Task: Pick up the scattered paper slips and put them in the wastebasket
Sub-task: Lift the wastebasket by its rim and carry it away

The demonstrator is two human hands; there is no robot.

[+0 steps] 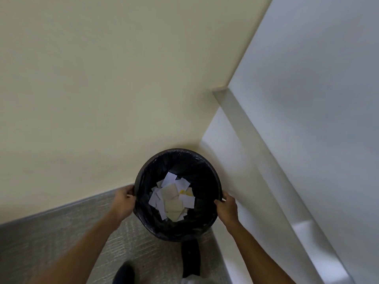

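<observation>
Wastebasket: round black wastebasket [207,171] lined with a glossy black plastic bag, seen from above, in the corner between the wall and the white unit; held at its rim on two opposite sides.
Wall: plain cream-coloured wall [102,78] filling the upper left, directly behind the wastebasket.
White unit: pale white panelled surface [307,99] with a stepped ledge, running down the right side, just beside the wastebasket.
Floor: grey textured carpet [61,228] at lower left, meeting the wall along a grey skirting strip.
Paper slips: small white and beige rectangular paper slips [172,198] lying in a loose overlapping heap at the bottom of the wastebasket, inside the liner (one bears a yellow patch).
Left hand: bare left hand [124,199], fingers curled over the left edge of the rim, grasping it.
Right hand: bare right hand [226,208], fingers curled round the right edge of the rim, grasping it.
Feet: two dark feet [190,257] on the carpet, the right one partly under the near side of the wastebasket.
</observation>
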